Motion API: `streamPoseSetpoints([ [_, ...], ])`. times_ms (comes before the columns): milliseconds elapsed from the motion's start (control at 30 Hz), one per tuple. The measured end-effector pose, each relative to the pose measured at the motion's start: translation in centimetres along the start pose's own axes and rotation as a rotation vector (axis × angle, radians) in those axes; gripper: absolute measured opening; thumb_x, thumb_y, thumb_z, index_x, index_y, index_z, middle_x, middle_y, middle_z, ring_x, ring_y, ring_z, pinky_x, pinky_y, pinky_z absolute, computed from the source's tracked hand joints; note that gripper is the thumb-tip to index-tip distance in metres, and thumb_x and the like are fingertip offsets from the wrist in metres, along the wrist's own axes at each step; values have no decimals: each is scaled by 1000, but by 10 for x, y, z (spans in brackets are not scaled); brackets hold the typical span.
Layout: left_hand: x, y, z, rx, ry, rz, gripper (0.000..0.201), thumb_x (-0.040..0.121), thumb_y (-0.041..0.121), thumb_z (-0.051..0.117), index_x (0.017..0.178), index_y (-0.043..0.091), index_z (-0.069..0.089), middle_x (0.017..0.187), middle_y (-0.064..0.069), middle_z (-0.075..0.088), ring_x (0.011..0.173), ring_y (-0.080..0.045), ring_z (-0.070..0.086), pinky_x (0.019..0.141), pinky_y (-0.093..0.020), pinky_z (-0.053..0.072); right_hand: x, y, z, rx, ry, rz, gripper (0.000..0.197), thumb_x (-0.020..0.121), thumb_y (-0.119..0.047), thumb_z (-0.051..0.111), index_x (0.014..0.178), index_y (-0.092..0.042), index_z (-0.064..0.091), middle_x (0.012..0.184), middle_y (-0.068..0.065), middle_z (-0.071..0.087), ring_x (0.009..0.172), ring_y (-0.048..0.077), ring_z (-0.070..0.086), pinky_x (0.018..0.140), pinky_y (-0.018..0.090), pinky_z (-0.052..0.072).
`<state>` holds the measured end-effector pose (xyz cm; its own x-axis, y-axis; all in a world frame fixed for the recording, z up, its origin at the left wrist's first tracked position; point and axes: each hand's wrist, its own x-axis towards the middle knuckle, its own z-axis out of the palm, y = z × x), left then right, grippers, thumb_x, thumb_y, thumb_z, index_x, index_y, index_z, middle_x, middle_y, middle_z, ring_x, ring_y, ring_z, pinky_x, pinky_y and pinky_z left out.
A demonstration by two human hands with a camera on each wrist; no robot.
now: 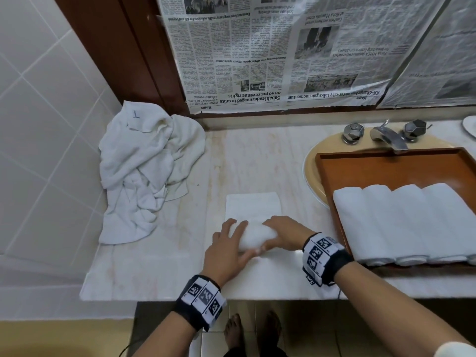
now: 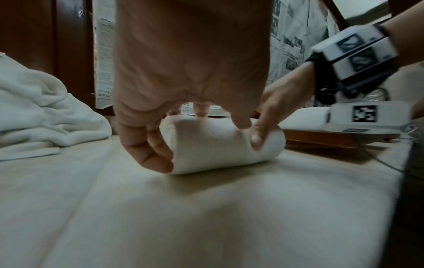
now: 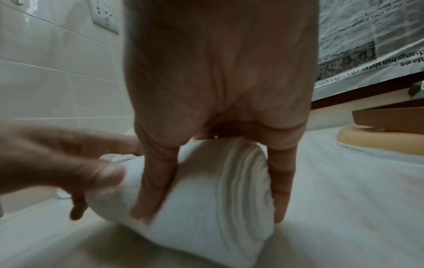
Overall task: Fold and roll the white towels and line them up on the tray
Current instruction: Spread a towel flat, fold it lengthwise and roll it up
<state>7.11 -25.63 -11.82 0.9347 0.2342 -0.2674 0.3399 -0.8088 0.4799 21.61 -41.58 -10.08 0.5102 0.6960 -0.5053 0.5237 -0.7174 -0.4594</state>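
Observation:
A white towel lies in front of me on the marble counter. Its near part is wound into a thick roll (image 1: 255, 238) and its far part (image 1: 253, 204) still lies flat. My left hand (image 1: 233, 239) holds the roll's left end, fingers (image 2: 149, 154) curled around it. My right hand (image 1: 277, 234) cups the right end, with fingers over the top and the thumb (image 3: 156, 181) on the near side. The roll's spiral end (image 3: 250, 181) shows in the right wrist view. On the right, a brown wooden tray (image 1: 386, 166) holds several rolled towels (image 1: 407, 222) side by side.
A heap of unfolded white towels (image 1: 146, 171) sits at the counter's left, against the tiled wall. The tray rests over a yellow sink (image 1: 313, 171) with a chrome tap (image 1: 386, 136). Newspaper (image 1: 270, 52) covers the wall behind. The counter's front edge is just below my wrists.

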Motion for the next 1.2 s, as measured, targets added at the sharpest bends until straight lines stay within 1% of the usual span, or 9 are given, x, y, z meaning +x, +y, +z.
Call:
streamPoseSetpoints([
  [167,15,-15,-8,-35,-114,2,78,78,77,59,144,42,37,145,12,33,123,-18,47,95,-42,48,-13,1,-4,234,-29,89,54,74,-56,76,117,-26,62,115,-5,61,104,15,57,86,33,53],
  [367,50,-16,-32,-179,-268,41,62,77,71,67,120,27,65,118,3,64,107,-16,59,96,-36,47,-24,-11,30,-330,317,-4,80,85,-57,59,149,-18,29,145,1,38,132,23,37,96,39,42],
  [467,45,-15,-23,-152,-217,-36,82,67,87,55,133,38,53,137,7,48,117,-17,50,98,-41,46,-10,-4,27,-266,271,14,75,85,-55,61,147,-23,34,141,-1,43,128,22,40,94,38,42],
  [567,24,-9,-9,11,-16,10,80,75,83,54,144,46,36,143,14,30,122,-20,37,87,-38,47,5,-3,6,-127,140,51,65,81,-54,67,137,-27,47,129,-3,52,120,20,45,92,37,44],
  [767,14,-11,-11,-130,-43,-40,67,82,71,60,140,40,44,135,8,47,119,-16,49,93,-36,46,5,3,-9,95,-67,40,60,72,-54,79,122,-28,59,118,-5,62,108,18,55,93,34,46],
  [867,20,-11,-27,-241,-132,-41,57,82,63,68,129,33,57,117,11,56,111,-12,54,89,-28,41,-10,7,3,187,40,61,75,72,-59,77,133,-27,48,129,-6,53,115,16,50,95,32,45],
  [967,32,-15,-33,-284,-185,-105,51,84,64,65,124,31,60,121,9,63,111,-14,57,92,-29,43,-25,9,28,-136,295,-26,89,76,-60,70,146,-20,32,142,1,36,127,24,40,94,39,47],
  [1033,40,-15,-35,-268,-205,-145,54,84,67,62,124,31,61,126,6,63,113,-16,56,96,-32,44,-28,9,40,-299,381,-86,95,71,-61,73,146,-16,34,142,6,40,124,30,45,85,42,52],
  [1200,50,-13,-30,-263,-125,-220,62,87,74,50,129,29,59,132,4,59,120,-19,53,94,-29,38,-8,6,28,-371,309,-23,93,77,-51,67,152,-17,23,147,4,35,127,29,40,90,42,45],
])
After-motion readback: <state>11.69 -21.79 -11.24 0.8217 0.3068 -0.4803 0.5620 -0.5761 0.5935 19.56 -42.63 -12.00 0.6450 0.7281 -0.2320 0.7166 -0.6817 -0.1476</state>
